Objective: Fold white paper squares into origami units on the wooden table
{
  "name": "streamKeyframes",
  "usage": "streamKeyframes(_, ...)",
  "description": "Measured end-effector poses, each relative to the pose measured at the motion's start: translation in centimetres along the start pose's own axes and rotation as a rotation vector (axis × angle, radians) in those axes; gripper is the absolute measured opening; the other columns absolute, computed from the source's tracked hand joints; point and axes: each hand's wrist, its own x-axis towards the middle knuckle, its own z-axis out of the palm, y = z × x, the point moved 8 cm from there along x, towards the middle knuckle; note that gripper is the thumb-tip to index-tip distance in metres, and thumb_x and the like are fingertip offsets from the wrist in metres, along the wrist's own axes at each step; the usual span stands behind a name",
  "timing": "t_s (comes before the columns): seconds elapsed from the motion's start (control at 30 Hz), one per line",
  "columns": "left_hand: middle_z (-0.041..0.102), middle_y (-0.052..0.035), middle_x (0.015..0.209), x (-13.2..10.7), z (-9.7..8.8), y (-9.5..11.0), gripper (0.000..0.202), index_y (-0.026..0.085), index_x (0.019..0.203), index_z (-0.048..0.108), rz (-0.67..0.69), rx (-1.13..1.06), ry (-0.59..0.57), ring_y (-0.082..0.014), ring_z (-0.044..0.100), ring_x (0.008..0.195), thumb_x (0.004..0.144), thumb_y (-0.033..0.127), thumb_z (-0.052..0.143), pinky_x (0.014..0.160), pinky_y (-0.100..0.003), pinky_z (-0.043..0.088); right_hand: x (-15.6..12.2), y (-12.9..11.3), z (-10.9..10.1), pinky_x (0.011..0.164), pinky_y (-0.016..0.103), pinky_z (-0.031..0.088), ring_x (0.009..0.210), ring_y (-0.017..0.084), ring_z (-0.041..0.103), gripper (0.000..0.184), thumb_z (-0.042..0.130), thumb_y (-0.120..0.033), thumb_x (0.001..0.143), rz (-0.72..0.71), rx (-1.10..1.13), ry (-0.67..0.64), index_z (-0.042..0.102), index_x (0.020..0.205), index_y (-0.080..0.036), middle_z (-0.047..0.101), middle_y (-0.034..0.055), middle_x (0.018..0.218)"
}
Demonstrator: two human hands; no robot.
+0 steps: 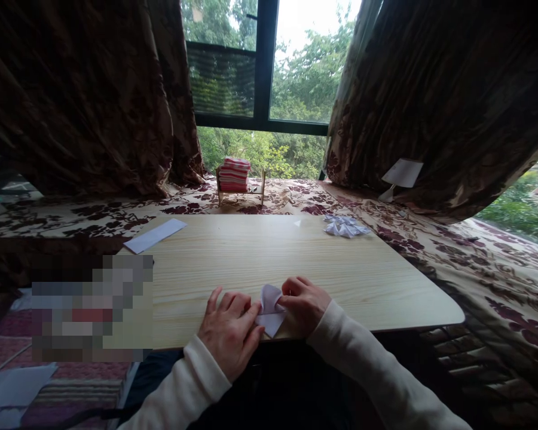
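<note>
Head view, seen as from beside the sitter: two hands at work on a small sheet of white paper at the near edge of a pale wooden counter. The paper is partly folded; its upper part curls up off the surface, while its lower part tapers to a point toward the person. Left hand: palm down, fingers spread and unclenched, with forefinger and thumb touching the paper's left side. Right hand: fingers bent inward, pinching the paper's raised right side. Both wrists emerge from cream sleeves.

Far right corner of the counter: a cluster of folded white papers. Far left corner: a long white paper strip, lying slantwise. Beyond, on a flower-patterned cloth, stand a small rack bearing a red-and-white stack and, to the right, a white lamp.
</note>
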Motion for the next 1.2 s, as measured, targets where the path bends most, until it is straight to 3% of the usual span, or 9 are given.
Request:
streamKeyframes(0.2, 0.057, -0.0046, 0.092, 0.0, 0.1, -0.1, 0.028, 0.021, 0.101, 0.058, -0.005, 0.011, -0.026, -0.0225, 0.048, 0.092, 0.078, 0.031, 0.046, 0.097, -0.050, 0.019, 0.2, 0.2, 0.4, 0.055, 0.024, 0.030, 0.068, 0.013, 0.039, 0.017, 0.054, -0.016, 0.076, -0.039, -0.059, -0.033, 0.064, 0.084, -0.026, 0.050, 0.0026, 0.078)
streamKeyframes(0.47, 0.058, -0.0052, 0.092, 0.0, 0.2, -0.1, 0.030, 0.021, 0.103, 0.057, 0.009, 0.024, -0.014, -0.0232, 0.048, 0.092, 0.078, 0.032, 0.046, 0.096, -0.050, 0.019, 0.2, -0.2, 0.4, 0.059, 0.025, 0.031, 0.071, 0.013, 0.040, 0.016, 0.054, -0.020, 0.079, -0.202, -0.207, -0.027, 0.061, 0.092, -0.027, 0.052, 0.0031, 0.085)
streamKeyframes(0.9, 0.058, -0.0048, 0.089, 0.6, 0.1, 0.4, 0.034, 0.021, 0.107, 0.055, 0.128, 0.079, -0.037, -0.0222, 0.048, 0.091, 0.076, 0.032, 0.047, 0.099, -0.051, 0.015, 0.3, -0.3, 1.0, 0.057, 0.026, 0.028, 0.070, 0.014, 0.038, 0.010, 0.055, -0.022, 0.079, -0.208, -0.246, 0.008, 0.063, 0.082, -0.027, 0.052, 0.0019, 0.083)
streamKeyframes(1.2, 0.057, -0.0057, 0.089, 1.1, 0.6, 0.1, 0.036, 0.021, 0.106, 0.056, 0.089, 0.097, -0.091, -0.0236, 0.047, 0.092, 0.075, 0.035, 0.047, 0.098, -0.052, 0.016, 0.2, 0.3, 1.4, 0.057, 0.025, 0.030, 0.069, 0.013, 0.039, 0.009, 0.058, -0.020, 0.076, -0.181, -0.193, 0.029, 0.064, 0.077, -0.027, 0.053, 0.0012, 0.081)
